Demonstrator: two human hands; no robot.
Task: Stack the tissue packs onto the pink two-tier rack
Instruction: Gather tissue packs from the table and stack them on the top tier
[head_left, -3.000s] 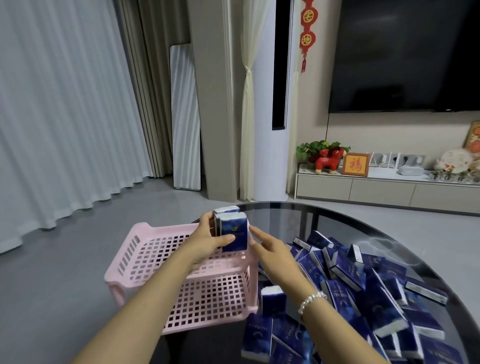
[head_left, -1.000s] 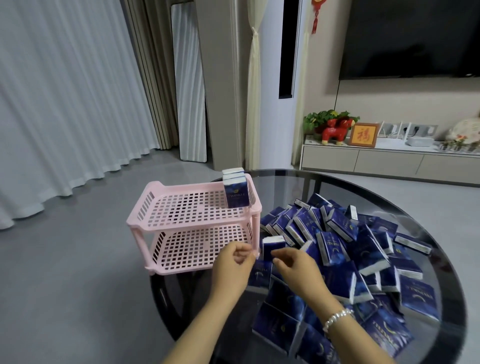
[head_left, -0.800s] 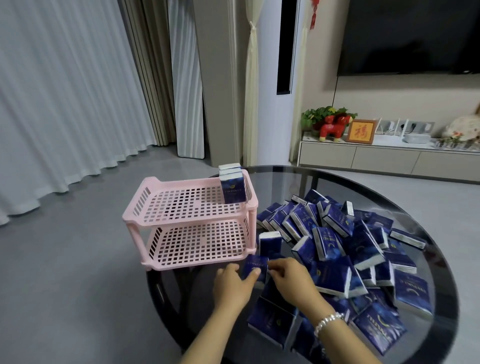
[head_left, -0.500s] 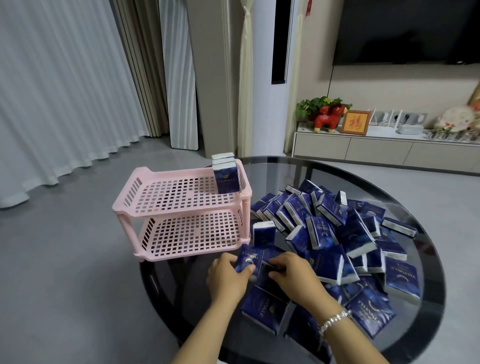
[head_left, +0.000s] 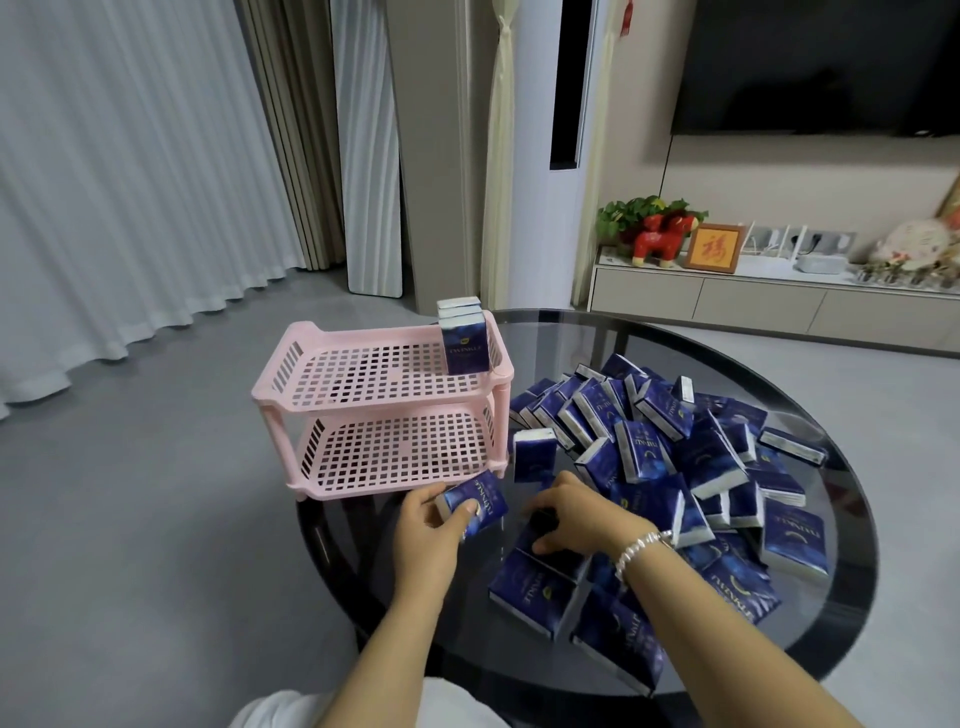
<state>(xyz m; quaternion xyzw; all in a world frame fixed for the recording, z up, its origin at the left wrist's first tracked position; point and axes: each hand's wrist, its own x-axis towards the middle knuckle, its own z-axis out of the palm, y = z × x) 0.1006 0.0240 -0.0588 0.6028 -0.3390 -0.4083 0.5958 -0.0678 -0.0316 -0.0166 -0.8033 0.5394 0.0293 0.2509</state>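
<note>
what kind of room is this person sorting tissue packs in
Most likely a home living room. A large dark TV hangs on the wall above a low media cabinet holding ornaments, long curtains cover the left side, and the work happens on a round glass coffee table.

Round dark glass table (head_left: 613, 332) in front of me, glossy top, dark rim, grey floor (head_left: 130, 493) around it. At its left edge stands the pink two-tier rack (head_left: 384, 410), partly overhanging the rim toward the floor side. Right of the rack, a loose heap of blue tissue packs (head_left: 675, 467) covers much of the glass, some flat, some on edge, some leaning on each other. One pack (head_left: 534, 457) stands upright just beside the rack's right leg. More packs (head_left: 535, 597) lie flat near my side of the table. Far part of the glass bare, reflecting the room.
</note>
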